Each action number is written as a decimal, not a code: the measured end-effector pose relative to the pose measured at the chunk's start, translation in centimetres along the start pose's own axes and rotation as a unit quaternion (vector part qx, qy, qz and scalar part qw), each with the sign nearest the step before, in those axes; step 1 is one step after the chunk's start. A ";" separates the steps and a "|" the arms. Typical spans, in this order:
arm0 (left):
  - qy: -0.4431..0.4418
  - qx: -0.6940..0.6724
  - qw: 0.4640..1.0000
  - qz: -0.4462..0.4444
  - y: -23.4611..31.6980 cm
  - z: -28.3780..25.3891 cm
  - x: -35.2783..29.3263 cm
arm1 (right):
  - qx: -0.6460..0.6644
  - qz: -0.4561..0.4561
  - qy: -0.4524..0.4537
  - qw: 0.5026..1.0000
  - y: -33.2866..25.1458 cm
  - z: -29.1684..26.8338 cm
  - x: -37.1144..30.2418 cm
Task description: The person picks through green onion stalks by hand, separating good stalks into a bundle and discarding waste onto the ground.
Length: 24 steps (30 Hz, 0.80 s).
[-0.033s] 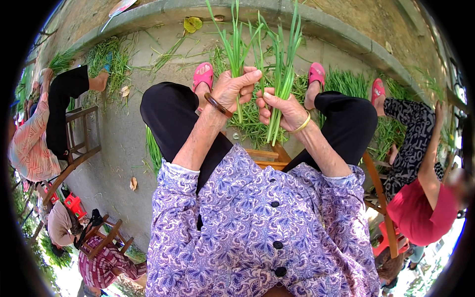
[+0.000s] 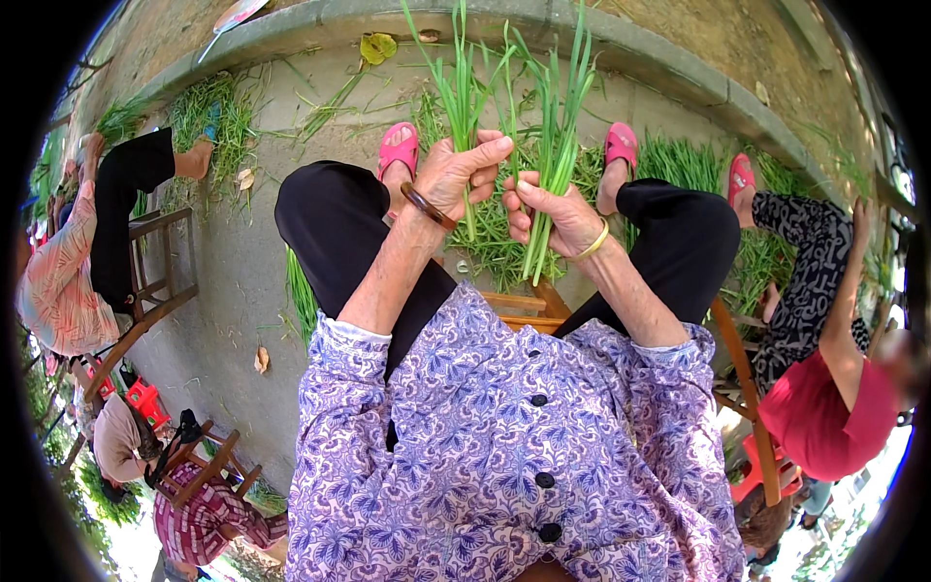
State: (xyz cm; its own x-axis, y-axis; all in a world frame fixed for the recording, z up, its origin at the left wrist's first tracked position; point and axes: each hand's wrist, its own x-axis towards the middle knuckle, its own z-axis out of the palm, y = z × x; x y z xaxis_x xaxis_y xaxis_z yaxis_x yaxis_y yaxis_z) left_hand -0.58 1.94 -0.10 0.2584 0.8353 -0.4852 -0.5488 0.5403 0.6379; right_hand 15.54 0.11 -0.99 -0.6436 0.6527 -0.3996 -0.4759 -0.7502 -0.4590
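Note:
My left hand (image 2: 458,177), with a brown bangle at its wrist, is closed around a small bunch of garlic chives (image 2: 463,97). The leaves rise from the fist and the stem ends hang just below it. To its right, my right hand (image 2: 555,215), wearing a yellowish bangle, grips a thicker bunch of garlic chives (image 2: 561,121), its pale stems pointing down toward me. The two hands are close together above my knees, thumbs facing. A thin leaf stands between the bunches near the right fingertips; which hand holds it, I cannot tell.
Loose green trimmings (image 2: 495,247) lie on the concrete between my feet. More chives (image 2: 679,163) are heaped beyond my right knee. A curb (image 2: 621,41) runs along the far side. Seated people are at both sides, near a wooden chair (image 2: 160,281) on the left.
The leaf tips of the bunch in my right hand have shifted very slightly; both hands stay in place.

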 end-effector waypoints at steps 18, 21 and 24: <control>0.004 -0.020 0.999 0.028 0.0 0.2 0.0 | -0.015 -0.035 0.034 0.999 0.1 -0.2 0.3; -0.009 -0.006 0.999 0.037 -0.3 -0.2 0.1 | -0.014 -0.037 0.044 0.998 0.1 -0.2 0.3; -0.010 0.014 0.999 0.036 0.0 0.2 0.0 | -0.008 -0.034 0.044 0.998 0.1 -0.3 0.3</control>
State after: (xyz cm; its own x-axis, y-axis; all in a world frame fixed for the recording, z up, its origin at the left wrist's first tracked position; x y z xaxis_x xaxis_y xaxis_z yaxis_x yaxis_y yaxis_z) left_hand -0.42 1.91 0.01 0.2341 0.8743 -0.4253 -0.5437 0.4804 0.6882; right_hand 15.46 0.24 -1.40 -0.5546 0.7100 -0.4339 -0.5074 -0.7019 -0.4998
